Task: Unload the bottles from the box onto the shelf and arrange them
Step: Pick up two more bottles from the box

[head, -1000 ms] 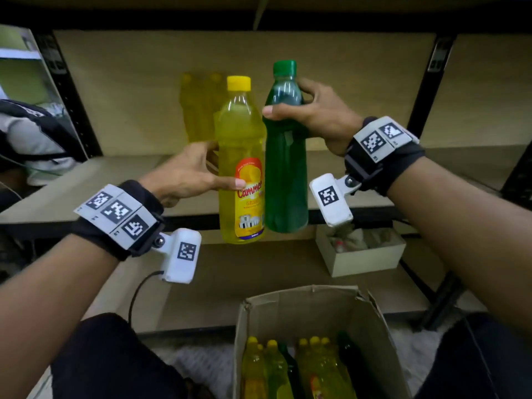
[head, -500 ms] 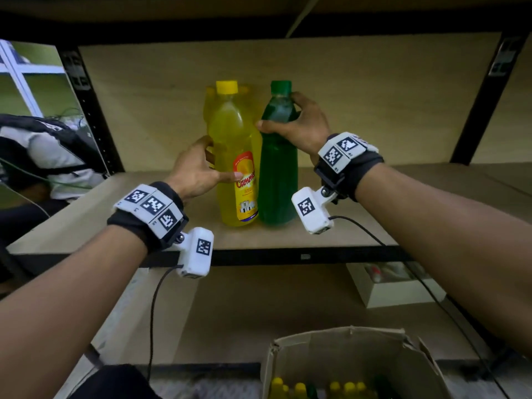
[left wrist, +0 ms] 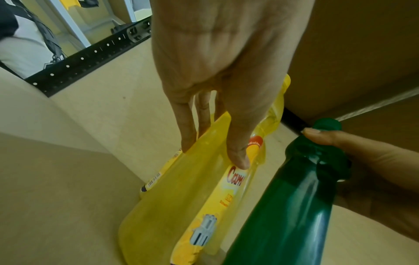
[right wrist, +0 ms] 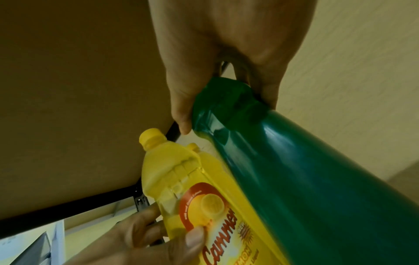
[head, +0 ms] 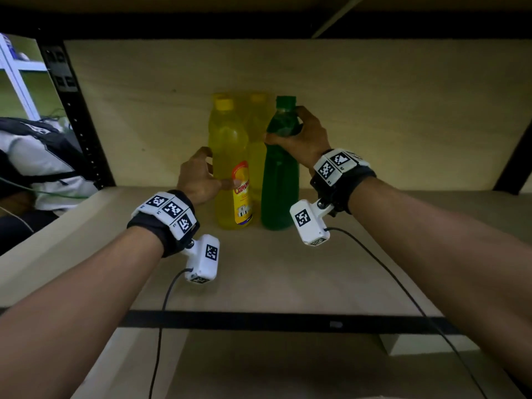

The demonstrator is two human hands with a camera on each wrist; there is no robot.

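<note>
Placing step: left hand clamped on the yellow bottle, right hand on the green bottle, both apparently seated on the shelf; next, release.

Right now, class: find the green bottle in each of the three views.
Head: green bottle stands centre, right of the yellow bottle, right hand gripping its neck.
Left wrist: lower right.
Right wrist: right side, filling the frame.
Shared landmark: the yellow bottle's red-lettered label.

Both forearms reach forward, left hand and right hand curled in grips.
</note>
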